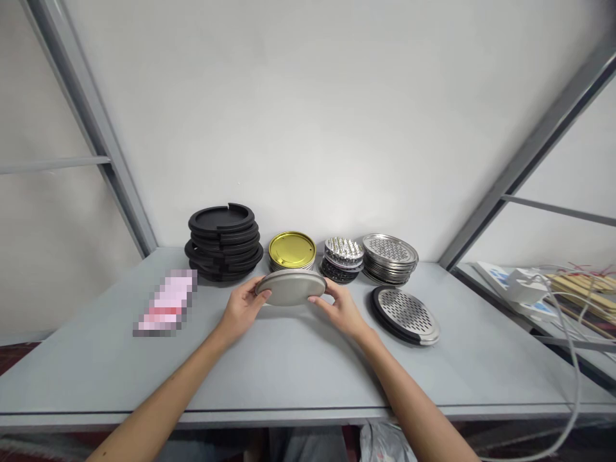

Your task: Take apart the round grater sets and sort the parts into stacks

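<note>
A round, greyish metal disc with a raised rim is held tilted above the table, its flat face towards me. My left hand grips its left edge, thumb on the face and fingers behind. On the opposite edge, my right hand pinches it the same way. Just behind the disc stands a stack of round lids, the top one gold-coloured. To the right of my right hand lies a perforated metal grater disc partly ringed by a black rim.
At the back left is a stack of black ring-edged trays. Spiked metal discs and slotted grater discs are stacked at the back right. A blurred pink object lies left. White cables hang at the right edge.
</note>
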Tool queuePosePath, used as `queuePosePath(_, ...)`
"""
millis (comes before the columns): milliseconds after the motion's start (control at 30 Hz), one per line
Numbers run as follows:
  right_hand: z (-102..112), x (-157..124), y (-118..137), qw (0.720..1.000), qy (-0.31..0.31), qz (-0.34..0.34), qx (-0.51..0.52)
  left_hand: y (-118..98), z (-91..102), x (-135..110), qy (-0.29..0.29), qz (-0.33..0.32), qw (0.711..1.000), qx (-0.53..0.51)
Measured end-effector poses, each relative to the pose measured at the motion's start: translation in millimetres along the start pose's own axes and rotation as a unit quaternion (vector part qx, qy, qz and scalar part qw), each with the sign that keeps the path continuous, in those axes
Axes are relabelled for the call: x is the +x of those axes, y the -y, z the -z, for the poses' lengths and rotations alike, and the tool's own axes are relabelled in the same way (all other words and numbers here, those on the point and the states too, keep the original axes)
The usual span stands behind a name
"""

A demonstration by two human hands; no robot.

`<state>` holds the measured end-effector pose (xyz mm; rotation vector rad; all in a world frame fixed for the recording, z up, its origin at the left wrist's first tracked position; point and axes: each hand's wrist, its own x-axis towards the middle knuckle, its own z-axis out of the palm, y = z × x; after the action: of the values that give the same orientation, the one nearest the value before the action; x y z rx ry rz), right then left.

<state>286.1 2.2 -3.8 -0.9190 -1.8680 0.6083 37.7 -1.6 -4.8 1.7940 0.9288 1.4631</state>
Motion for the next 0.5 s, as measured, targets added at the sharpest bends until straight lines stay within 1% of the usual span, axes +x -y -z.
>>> queuePosePath(67, 2, 1, 3, 0.999, 0.02, -0.004, 0.032, 2, 1.2, 1, -0.008, 0.018, 1.0, 0.012)
queuePosePath(133, 5, 1, 5, 0.999, 0.019, -0.006, 0.03, 2, 2.2, 1, -0.004, 0.019, 0.999, 0.046)
queuePosePath(233, 10, 0, 4, 1.0, 0.001, 0.022, -0.021, 2, 3.1, -2, 0.005, -0.019, 0.992, 0.127)
queuePosePath(300, 14, -1, 2, 0.996, 0.01, 0.06, -0.061, 2, 3.4, -4, 0.031, -0.057, 0.983, 0.17)
queuePosePath(400, 16, -1, -2, 0.987, 0.031, 0.104, -0.119, 3, 3.4, -6, 0.084, -0.106, 0.974, 0.183)
queuePosePath(500, 17, -1, -5, 0.975, 0.028, 0.129, -0.176, 4, 3.4, -6, 0.104, -0.107, 0.971, 0.186)
